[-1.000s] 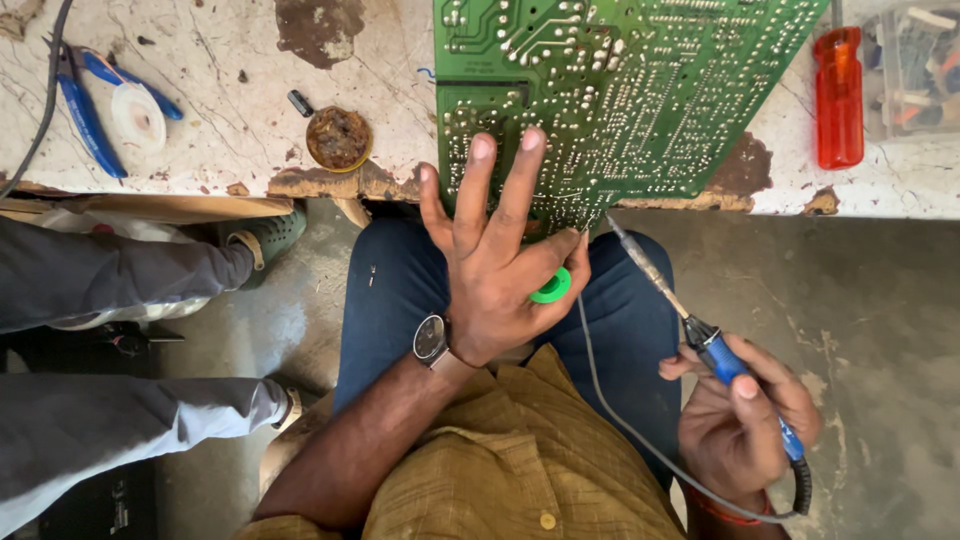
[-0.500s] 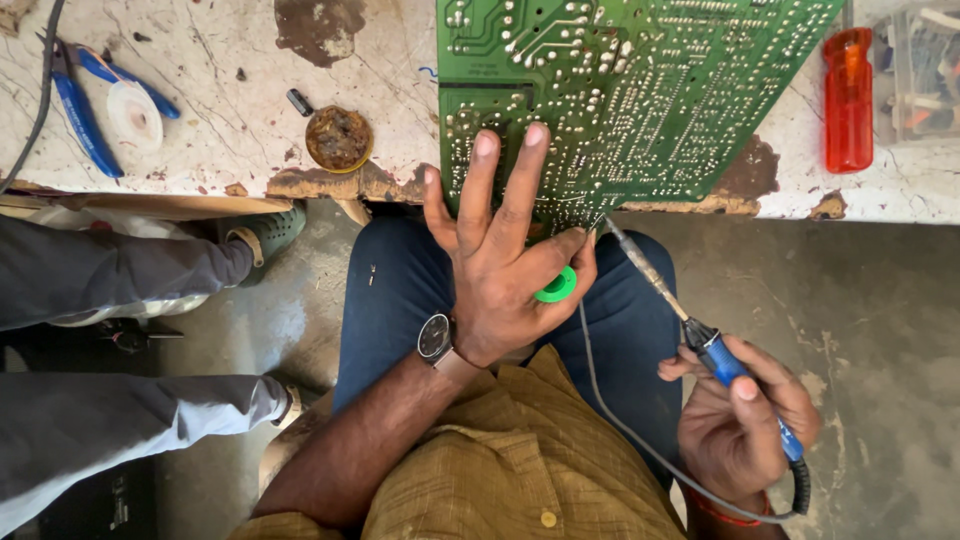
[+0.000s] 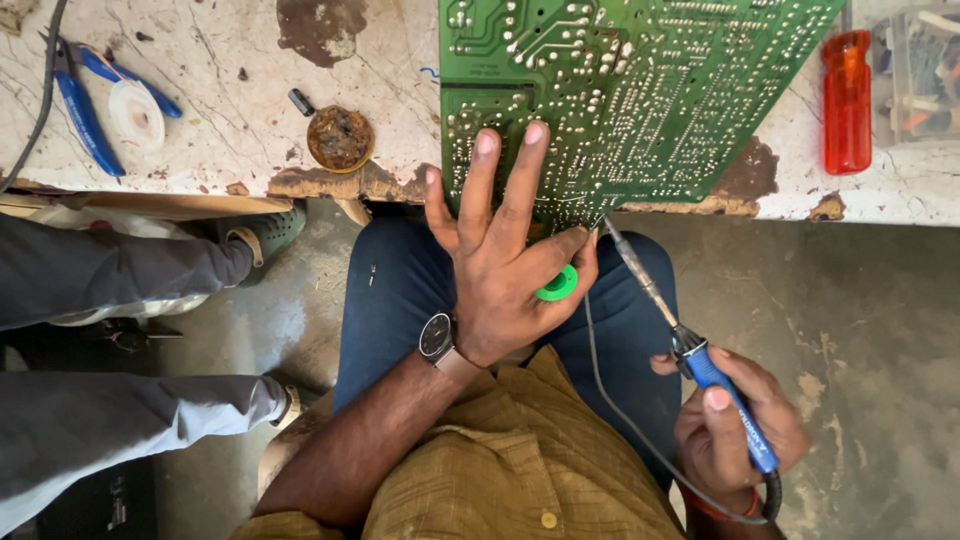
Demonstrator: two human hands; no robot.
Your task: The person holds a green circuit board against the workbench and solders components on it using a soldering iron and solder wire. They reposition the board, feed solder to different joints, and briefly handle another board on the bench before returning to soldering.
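a: what's biggest here?
b: the worn white workbench [image 3: 200, 120], and on it the green circuit board [image 3: 640, 90], solder side up, its lower corner overhanging the bench edge.

a: and the hands?
b: the left hand [image 3: 505, 265] lies on that corner of the board, fingers spread wide, thumb and forefinger pinching a green solder spool [image 3: 556, 285]. the right hand [image 3: 735, 425], below the board, is closed round the blue soldering iron [image 3: 690, 345], tip touching the board's lower edge.

a: progress?
b: most joints look already soldered; i judge one edge joint is in hand. how many remain, i cannot tell.
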